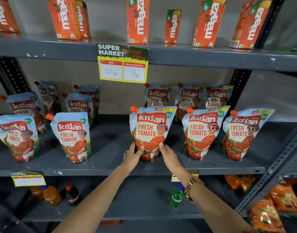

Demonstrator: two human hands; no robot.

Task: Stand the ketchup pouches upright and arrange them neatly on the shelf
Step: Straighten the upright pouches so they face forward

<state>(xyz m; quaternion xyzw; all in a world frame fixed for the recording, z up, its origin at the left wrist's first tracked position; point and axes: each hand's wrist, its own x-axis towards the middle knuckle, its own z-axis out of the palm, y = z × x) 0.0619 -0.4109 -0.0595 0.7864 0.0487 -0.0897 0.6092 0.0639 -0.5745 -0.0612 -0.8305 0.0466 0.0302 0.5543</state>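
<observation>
A Kissan ketchup pouch [152,130] stands upright at the front middle of the grey shelf [110,167]. My left hand [132,156] grips its lower left side and my right hand [169,157] presses its lower right side. Two more pouches [203,132] [243,133] stand upright to its right, with three behind them [188,98]. On the left, two front pouches [72,137] [16,137] lean slightly, and several others stand behind them [78,105].
Orange Maaza juice cartons [137,21] line the shelf above, with a price sign [122,63] hanging from its edge. Drink bottles [52,195] [176,197] stand on the shelf below. Orange snack packets [278,204] fill a rack at lower right. A gap lies between the left and middle pouches.
</observation>
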